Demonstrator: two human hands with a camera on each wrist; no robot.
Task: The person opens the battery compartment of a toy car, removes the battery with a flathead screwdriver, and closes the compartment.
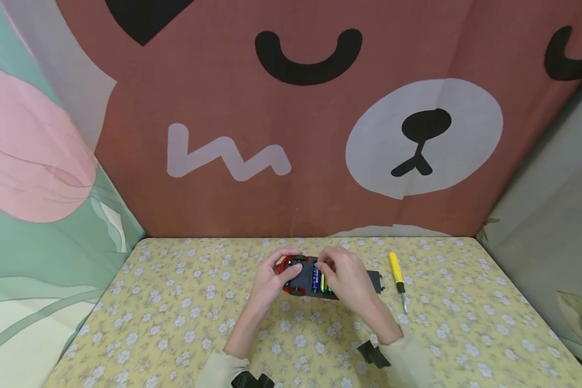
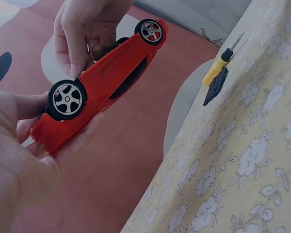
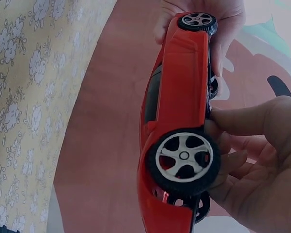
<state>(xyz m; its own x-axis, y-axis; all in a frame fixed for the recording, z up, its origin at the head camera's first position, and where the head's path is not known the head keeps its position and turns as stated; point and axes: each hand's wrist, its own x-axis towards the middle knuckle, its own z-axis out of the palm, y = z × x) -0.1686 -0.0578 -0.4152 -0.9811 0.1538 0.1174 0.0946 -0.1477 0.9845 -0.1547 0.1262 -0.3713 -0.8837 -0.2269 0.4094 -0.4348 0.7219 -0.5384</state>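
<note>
A red toy car (image 2: 111, 73) is held above the table, its dark underside (image 1: 298, 276) turned up toward the head camera. My left hand (image 1: 268, 277) grips one end of it, thumb on the underside and fingers around the body. In the underside is an open battery compartment with a blue battery (image 1: 315, 280) and a green battery (image 1: 323, 283) showing. My right hand (image 1: 348, 277) has its bent fingertips at these batteries; whether they pinch one or press it is hidden. Its thumb (image 3: 240, 121) reaches to the underside in the right wrist view.
On the flowered tabletop (image 1: 174, 323), a yellow-handled screwdriver (image 1: 395, 272) lies to the right of the hands. A flat black cover (image 2: 215, 88) lies beside it. Printed cloth (image 1: 223, 210) hangs behind the table's back edge.
</note>
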